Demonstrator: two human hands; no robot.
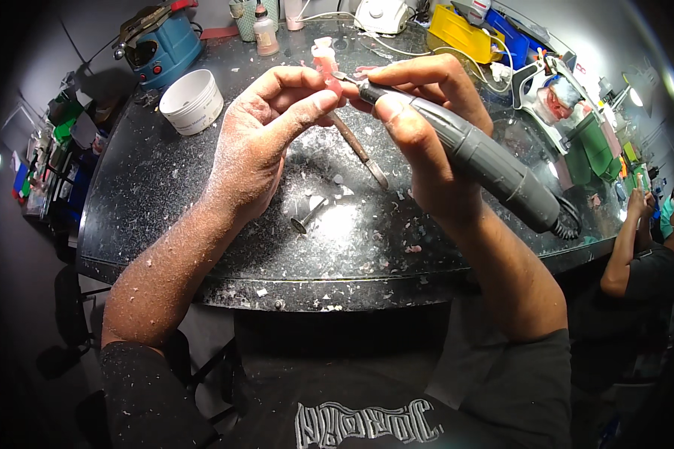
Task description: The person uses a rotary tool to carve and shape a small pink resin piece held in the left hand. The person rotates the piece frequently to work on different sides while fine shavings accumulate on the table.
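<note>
My left hand [258, 142], dusted with white powder, pinches a small pink piece [324, 58] between thumb and fingers. Its exact shape is partly hidden by my fingertips. In my right hand [436, 120] is a dark grey rotary handpiece [494, 161], gripped like a pen, with its cord at the back end. The handpiece's thin metal bit [342, 76] is up against the pink piece, or very close to it. Below my hands lies a wax knife [358, 150] with a brown handle. Nearer to me rests a small metal pin with a round flat head [301, 224].
Powder and pink shavings cover the black table [150, 224]. A white tub [192, 108] and a blue machine [161, 49] stand at left. Behind are a dropper bottle [265, 36], a white box [382, 16] and a yellow bin [460, 34]. Another person's arm [623, 247] shows at right.
</note>
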